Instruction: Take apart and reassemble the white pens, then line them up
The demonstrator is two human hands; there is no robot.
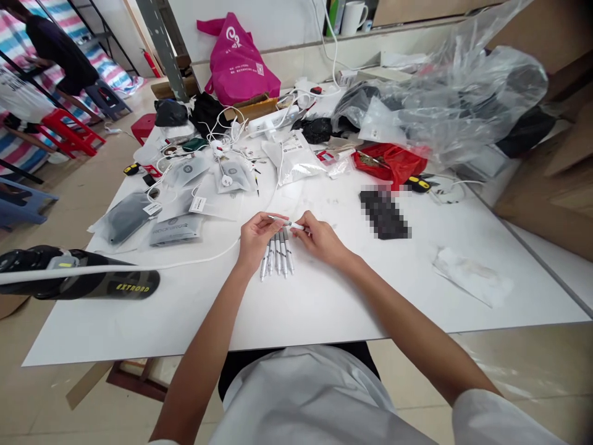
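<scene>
My left hand point(254, 238) and my right hand point(319, 238) meet over the middle of the white table point(324, 296). Between their fingertips they pinch one slim white pen point(283, 222), held level just above the surface. Both hands are closed on it, one at each end. Directly under it, several matching white pens point(277, 254) lie side by side in a row, pointing toward me. My left fingers partly cover the pen's left end.
Packaged goods in clear bags point(176, 216) lie at left, with a white cable point(152, 267) and a black device point(78, 281). A pink bag point(238, 62), red bag point(391, 162), crumpled plastic point(454, 99), dark blurred object point(384, 213) and white wrapper point(472, 275) surround. A person stands far left point(55, 46).
</scene>
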